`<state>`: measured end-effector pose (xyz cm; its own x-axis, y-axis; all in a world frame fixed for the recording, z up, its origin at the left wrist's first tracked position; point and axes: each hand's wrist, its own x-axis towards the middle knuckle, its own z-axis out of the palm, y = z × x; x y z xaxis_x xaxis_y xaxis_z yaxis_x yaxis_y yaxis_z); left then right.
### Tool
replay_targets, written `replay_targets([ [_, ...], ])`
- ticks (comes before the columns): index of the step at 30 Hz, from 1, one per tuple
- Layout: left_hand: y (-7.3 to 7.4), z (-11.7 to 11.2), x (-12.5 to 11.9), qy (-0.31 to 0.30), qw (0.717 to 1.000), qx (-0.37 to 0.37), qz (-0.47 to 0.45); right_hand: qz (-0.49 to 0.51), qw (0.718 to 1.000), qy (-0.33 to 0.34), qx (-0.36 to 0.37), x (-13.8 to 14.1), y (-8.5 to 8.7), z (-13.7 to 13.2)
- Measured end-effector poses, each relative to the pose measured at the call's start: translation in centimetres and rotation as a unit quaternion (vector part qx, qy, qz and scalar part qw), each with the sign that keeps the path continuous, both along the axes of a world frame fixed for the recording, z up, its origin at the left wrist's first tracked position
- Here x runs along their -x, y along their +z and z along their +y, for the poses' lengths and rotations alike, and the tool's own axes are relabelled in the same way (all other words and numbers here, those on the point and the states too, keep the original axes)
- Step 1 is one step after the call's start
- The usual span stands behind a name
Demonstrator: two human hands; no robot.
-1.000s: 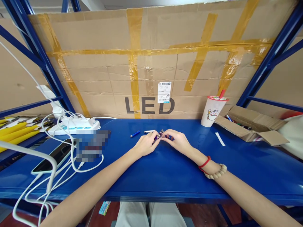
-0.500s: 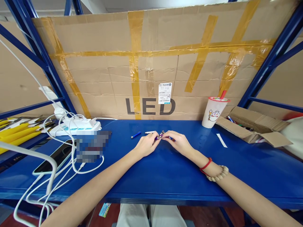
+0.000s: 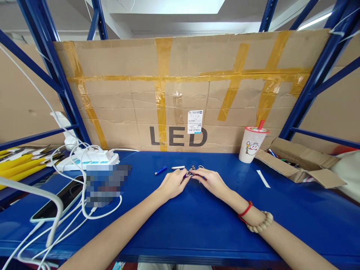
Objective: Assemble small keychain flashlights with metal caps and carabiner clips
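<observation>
My left hand [image 3: 173, 184] and my right hand [image 3: 211, 181] meet fingertip to fingertip above the blue tabletop. Both are closed in a pinch on a small shiny metal-and-purple piece [image 3: 189, 174], whose kind is too small and too covered to make out. Dark purple shows along the right fingers. Just behind the fingertips are a bit of metal [image 3: 192, 167] and a thin light ring [image 3: 200, 166]. A short blue metal tube [image 3: 160, 171] lies beyond my left hand, and a silver tube [image 3: 178, 167] lies close behind its knuckles.
At left are a phone [image 3: 60, 198], looped white cables [image 3: 105, 216] and a power strip [image 3: 97, 165]. Yellow-handled tools [image 3: 22, 168] lie farther left. A drink cup [image 3: 252, 145], a white strip [image 3: 263, 179] and an open carton [image 3: 295, 161] stand at right. Taped cardboard [image 3: 126, 112] closes the back.
The camera has tilted up, so the scene sits lower in view. Both hands keep their pinch, and the thin ring behind the right fingers now shows.
</observation>
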<state>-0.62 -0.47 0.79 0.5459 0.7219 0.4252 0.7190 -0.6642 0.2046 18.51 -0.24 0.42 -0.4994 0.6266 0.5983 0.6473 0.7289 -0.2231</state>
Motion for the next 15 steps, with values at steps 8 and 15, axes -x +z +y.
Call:
replay_targets([
  [8,-0.25,0.3,-0.05,0.012,1.0,0.018,-0.004,-0.001,1.0,0.0,0.025,-0.02,0.17,-0.12],
  [15,-0.2,0.3,-0.08,0.025,0.999,0.023,0.001,-0.001,1.0,-0.004,0.026,-0.01,0.15,-0.19],
])
